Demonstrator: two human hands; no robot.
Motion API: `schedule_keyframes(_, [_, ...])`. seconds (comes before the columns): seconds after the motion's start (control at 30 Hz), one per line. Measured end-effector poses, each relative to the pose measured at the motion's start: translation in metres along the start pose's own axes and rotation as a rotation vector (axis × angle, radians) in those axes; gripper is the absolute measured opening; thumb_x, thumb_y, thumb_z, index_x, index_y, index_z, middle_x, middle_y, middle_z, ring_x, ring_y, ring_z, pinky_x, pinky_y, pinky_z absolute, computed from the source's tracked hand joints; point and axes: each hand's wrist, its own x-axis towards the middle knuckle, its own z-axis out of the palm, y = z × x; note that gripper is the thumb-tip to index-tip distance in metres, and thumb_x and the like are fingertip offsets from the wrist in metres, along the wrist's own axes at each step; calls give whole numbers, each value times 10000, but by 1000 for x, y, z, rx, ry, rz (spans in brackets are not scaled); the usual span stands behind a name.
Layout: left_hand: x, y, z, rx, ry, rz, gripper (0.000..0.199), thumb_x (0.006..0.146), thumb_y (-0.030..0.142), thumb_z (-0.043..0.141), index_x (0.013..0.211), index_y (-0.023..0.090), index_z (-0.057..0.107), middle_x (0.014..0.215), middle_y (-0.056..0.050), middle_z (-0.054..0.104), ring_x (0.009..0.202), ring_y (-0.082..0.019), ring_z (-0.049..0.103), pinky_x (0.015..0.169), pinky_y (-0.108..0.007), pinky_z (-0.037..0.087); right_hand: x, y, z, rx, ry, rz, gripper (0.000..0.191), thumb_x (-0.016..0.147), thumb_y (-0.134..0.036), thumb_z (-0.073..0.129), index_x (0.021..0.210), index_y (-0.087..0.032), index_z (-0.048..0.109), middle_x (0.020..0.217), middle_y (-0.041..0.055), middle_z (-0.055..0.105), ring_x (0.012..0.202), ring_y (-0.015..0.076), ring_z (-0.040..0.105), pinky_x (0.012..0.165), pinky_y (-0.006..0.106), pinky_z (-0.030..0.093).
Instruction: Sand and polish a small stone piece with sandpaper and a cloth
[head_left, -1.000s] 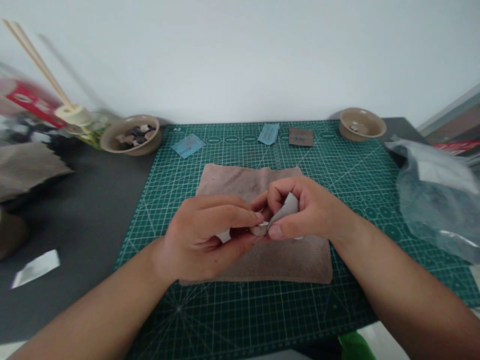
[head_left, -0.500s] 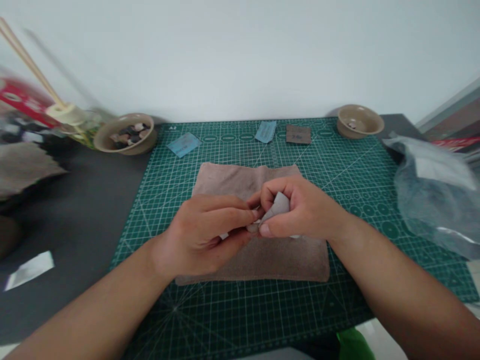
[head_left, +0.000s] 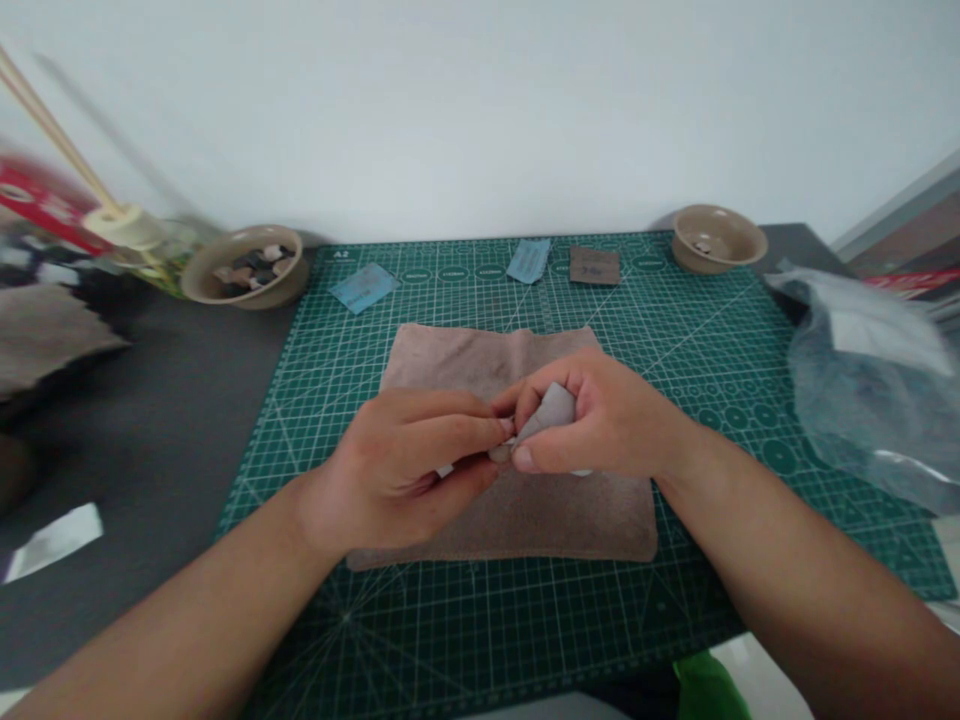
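Note:
Over a brownish-pink cloth (head_left: 517,520), my two hands meet at the fingertips. My left hand (head_left: 409,460) is closed, pinching a small pale stone-like piece (head_left: 500,453) between thumb and fingers; most of it is hidden. Folded in my right hand (head_left: 607,415) is a grey piece of sandpaper (head_left: 555,408), pressed by the thumb and bent index finger against the small piece. Bits of something white show beneath both hands, too covered to name.
A green cutting mat (head_left: 300,420) lies under the cloth. Blue sheets (head_left: 364,288) and a brown square (head_left: 595,266) lie along its back. A bowl of small stones (head_left: 247,268) stands left, another bowl (head_left: 718,240) right. A clear plastic bag (head_left: 862,400) covers the mat's right side.
Both hands keep their grip over the cloth, with only a slight shift of the right fingers and the sandpaper. The whole view has drifted a little.

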Motion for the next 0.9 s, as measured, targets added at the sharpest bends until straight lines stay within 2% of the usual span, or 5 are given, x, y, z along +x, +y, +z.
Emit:
schedule_keyframes(0.13, [-1,0,0,21,-18,11,158,900,96,650,1049,145,658,883,-58,738,739,-127,717,617,-210,564,-1,-1,-2,5,-22,23,94,709,-254,772,724,-181,716,608,-34,604,723,164,622,652,272,465])
schedule_keyframes(0.33, [0,2,0,14,-40,40,135,905,108,649,1038,131,662,866,-73,736,714,-138,699,602,-233,546,-1,1,-6,10,-89,2,146,720,-305,812,759,-176,758,815,-3,743,762,152,650,730,287,513])
schedule_keyframes(0.7, [-6,-2,6,54,-93,30,73,928,144,622,996,165,637,820,-63,722,721,-164,700,615,-257,537,1,2,-3,-201,-36,46,241,737,-399,805,801,-168,781,649,-22,635,579,117,527,522,242,402])
schedule_keyframes(0.77, [-5,0,6,22,-90,5,89,926,136,624,1006,173,635,817,-56,722,711,-155,699,610,-242,534,0,2,-5,-155,-75,39,226,758,-392,794,820,-176,781,670,-26,645,595,113,529,540,238,410])
schedule_keyframes(0.9, [0,4,2,-61,-73,-16,124,918,138,648,1034,179,642,839,-52,732,696,-134,700,600,-211,537,-1,2,-9,-5,-178,-23,242,773,-358,799,661,-169,698,710,-22,666,679,122,570,622,243,462])
